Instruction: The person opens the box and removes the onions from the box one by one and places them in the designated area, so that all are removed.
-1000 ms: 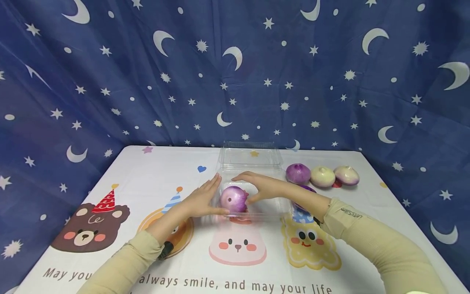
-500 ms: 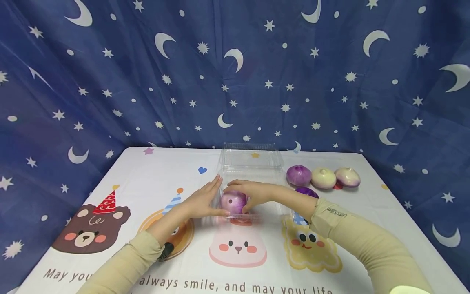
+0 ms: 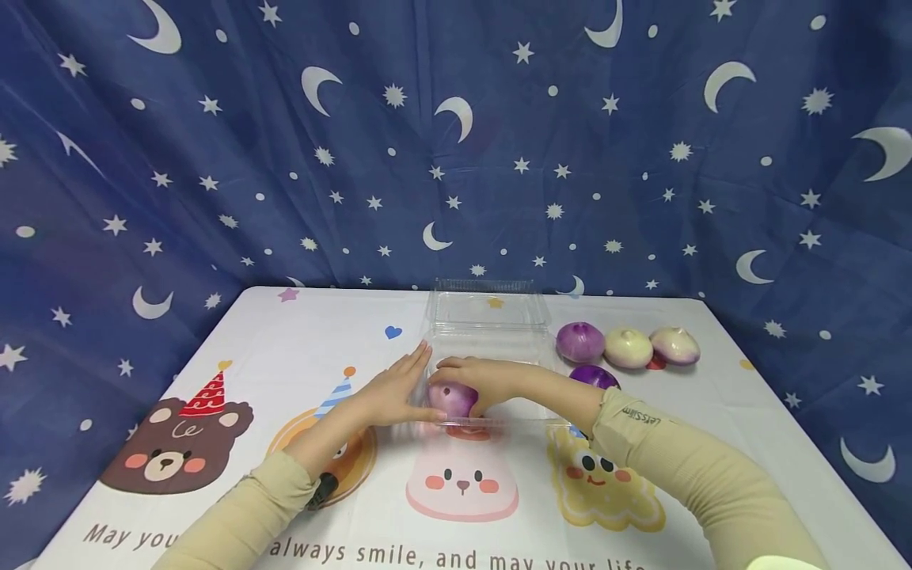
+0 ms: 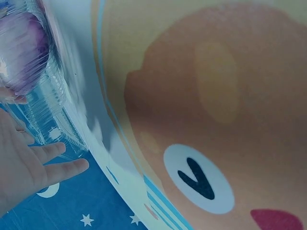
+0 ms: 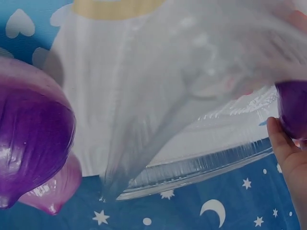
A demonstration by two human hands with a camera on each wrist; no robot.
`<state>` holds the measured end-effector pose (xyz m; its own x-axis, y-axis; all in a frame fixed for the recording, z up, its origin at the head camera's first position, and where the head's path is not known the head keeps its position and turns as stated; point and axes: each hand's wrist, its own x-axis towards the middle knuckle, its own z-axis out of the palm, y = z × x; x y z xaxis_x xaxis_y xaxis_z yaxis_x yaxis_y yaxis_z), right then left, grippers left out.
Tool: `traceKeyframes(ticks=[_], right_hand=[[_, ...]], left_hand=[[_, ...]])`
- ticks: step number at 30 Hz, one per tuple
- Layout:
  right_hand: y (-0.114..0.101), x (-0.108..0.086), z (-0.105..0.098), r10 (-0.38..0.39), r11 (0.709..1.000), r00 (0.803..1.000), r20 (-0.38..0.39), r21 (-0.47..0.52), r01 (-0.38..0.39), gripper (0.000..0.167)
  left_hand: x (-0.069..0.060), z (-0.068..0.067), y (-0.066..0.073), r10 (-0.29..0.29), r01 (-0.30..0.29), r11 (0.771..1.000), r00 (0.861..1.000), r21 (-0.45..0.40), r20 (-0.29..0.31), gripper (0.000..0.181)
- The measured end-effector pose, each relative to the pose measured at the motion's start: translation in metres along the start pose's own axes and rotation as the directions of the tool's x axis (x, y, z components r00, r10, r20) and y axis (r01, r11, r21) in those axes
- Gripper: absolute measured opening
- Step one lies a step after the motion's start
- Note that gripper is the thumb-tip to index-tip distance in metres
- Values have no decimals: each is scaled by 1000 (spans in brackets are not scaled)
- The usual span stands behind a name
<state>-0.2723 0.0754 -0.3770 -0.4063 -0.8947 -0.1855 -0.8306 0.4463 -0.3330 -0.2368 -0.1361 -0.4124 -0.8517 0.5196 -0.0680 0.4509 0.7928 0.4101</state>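
Observation:
A purple onion (image 3: 452, 398) sits at the left end of a clear plastic clamshell box (image 3: 516, 408), whose lid (image 3: 488, 307) lies folded back toward the curtain. From above, my right hand (image 3: 495, 380) grips this onion, thumb on its near right side and fingers over the top. My left hand (image 3: 390, 397) braces the box's left side with spread, fairly straight fingers and the thumb along the front edge. In the left wrist view the onion (image 4: 24, 52) shows blurred through the plastic wall. Part of the onion is hidden under the right hand.
Right of the box stand a purple onion (image 3: 580, 342), a pale onion (image 3: 628, 348) and a white-and-purple onion (image 3: 675, 346) in a row. A dark purple onion (image 3: 593, 376) lies nearer, close to the right forearm. A blue starry curtain (image 3: 456, 142) hangs behind the table.
My right hand has come left and down from beside the onion and closed round it. The onion has tipped slightly. The left hand has stayed at the box's side.

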Motion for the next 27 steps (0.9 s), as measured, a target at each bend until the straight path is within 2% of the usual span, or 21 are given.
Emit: traceKeyframes(ticks=[17,27], right_hand=[[5,-5,3,24,998,999,-46,61,-21,76],[6,-14,-1,19,998,993,-117,63,-12,76]], left_hand=[[0,3,1,-11,11,1000,1000,-3,5,112],[0,4,-1,-10,10,1000,1000,-9,-7,111]])
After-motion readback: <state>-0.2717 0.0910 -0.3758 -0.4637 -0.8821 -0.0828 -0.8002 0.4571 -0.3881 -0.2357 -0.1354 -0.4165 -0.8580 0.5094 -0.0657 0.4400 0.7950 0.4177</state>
